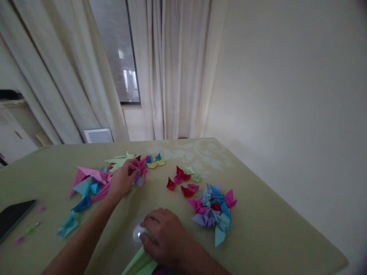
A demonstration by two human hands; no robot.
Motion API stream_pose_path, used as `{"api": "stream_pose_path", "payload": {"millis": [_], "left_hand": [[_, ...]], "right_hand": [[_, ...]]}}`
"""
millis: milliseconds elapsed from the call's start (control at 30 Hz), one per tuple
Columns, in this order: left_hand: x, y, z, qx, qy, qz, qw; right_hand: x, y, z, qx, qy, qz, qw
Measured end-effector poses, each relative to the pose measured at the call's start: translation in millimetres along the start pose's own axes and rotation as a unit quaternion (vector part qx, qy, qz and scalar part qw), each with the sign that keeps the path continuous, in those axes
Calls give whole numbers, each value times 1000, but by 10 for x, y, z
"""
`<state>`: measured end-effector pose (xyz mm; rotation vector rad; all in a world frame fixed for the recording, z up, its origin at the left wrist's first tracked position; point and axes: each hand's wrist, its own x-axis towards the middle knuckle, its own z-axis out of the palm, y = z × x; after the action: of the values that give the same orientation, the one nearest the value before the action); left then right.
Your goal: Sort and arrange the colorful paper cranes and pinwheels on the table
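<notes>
Green tabletop (258,233), origami (219,196), pale curtains (186,68)

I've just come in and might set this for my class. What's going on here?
A person is handling colourful folded paper at a table. Their left hand reaches into the left-hand pile, fingers at its pink pieces. Their right hand is by a light green paper at the near side. Small red pieces and another cluster lie farther right.

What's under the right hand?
Light green folded paper shows by the thumb of the right hand, and a dark purplish sliver at the picture's bottom edge. The hand covers whatever lies beneath the palm; I can't tell what that is.
</notes>
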<state>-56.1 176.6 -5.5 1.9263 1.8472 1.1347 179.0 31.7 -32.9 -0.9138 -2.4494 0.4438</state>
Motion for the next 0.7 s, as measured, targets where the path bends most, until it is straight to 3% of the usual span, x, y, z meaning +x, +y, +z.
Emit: {"api": "stream_pose_path", "payload": {"millis": [133,233,367,533,700], "left_hand": [[-375,60,-119,-218,-2,-19,976],[-786,170,-174,-292,-50,-48,954],[-1186,267,-157,-340,-96,-58,934],[-1240,311,-174,-366,-97,-74,923],[-1167,334,-382,-400,-104,-77,908]], "right_hand": [[24,53,-30,112,83,94,986],[73,71,-61,243,166,154,943],[149,56,-116,363,156,164,904],[170,93,-107,378,168,157,897],[176,221,-65,423,226,186,858]]}}
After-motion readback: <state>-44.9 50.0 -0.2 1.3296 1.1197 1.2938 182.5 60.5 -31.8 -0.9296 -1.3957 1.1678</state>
